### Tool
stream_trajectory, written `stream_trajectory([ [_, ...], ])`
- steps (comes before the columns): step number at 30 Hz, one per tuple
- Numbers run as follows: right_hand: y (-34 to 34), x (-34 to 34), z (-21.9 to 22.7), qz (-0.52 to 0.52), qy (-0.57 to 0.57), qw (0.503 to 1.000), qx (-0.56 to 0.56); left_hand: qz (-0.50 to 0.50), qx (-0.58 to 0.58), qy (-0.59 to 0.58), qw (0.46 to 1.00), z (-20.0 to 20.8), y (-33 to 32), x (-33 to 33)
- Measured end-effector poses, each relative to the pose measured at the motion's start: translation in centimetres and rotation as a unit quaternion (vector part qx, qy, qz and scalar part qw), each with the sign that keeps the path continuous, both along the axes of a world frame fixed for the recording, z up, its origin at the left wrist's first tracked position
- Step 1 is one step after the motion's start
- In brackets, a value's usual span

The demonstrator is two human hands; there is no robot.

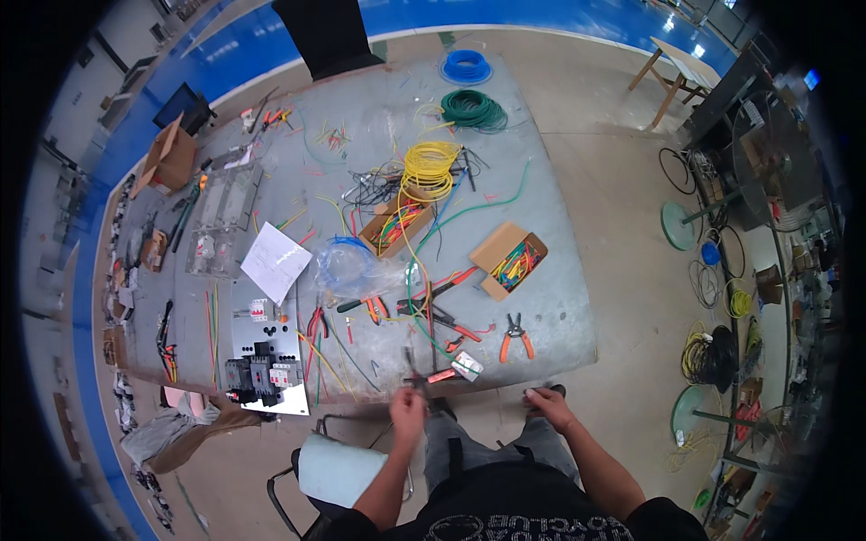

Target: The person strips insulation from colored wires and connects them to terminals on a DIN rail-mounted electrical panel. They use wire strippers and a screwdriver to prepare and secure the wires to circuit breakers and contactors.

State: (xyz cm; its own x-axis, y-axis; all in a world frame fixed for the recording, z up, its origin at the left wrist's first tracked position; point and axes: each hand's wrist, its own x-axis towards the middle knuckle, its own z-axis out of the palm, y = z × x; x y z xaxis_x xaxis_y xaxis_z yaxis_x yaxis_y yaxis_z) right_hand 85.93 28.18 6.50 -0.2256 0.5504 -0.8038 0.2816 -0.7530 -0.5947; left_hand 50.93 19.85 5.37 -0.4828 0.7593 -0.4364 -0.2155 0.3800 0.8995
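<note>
My left hand [408,411] is closed just off the table's near edge. A dark, thin, blurred thing [414,365] rises from its fingers over the table; its kind is unclear. To the right, my right hand [551,408] is above my leg with fingers curled in; what they hold, if anything, cannot be made out. Nearest to the left hand on the table lie a red-and-black tool [442,375] and a small white block [467,365]. Orange-handled wire strippers [515,341] lie on the tabletop ahead of my right hand.
A white panel [293,347] with black breakers [262,370] stands at the table's near left. Cardboard boxes of coloured wire pieces, one at right [488,243], yellow [431,169] and green wire coils [474,108], and pliers [374,309] cover the table. A padded chair [341,469] stands left of me.
</note>
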Motion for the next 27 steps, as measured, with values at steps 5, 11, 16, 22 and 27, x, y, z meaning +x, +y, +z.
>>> stream_trajectory([
  [5, 3.6, 2.5, 6.1, 0.035, 0.27, 0.962, 0.032, -0.224, 0.051, 0.024, 0.973, 6.2, 2.9, 20.2],
  [11, 7.0, 16.4, 12.7, -0.086, 0.277, 0.955, 0.055, -0.288, 0.152, 0.037, 0.945, 10.5, 7.8, 37.1],
  [16, 7.7, 27.4, 12.1, -0.195, 0.27, 0.937, 0.106, -0.353, 0.121, -0.024, 0.927, 9.2, 11.6, 43.7],
  [22, 6.7, 38.1, 7.1, -0.236, 0.151, 0.955, 0.096, -0.316, -0.042, 0.148, 0.936, -1.5, 14.9, 40.4],
  [27, 6.4, 47.3, 2.0, -0.23, 0.002, 0.971, 0.066, -0.285, -0.144, 0.21, 0.924, -7.5, 17.0, 39.8],
])
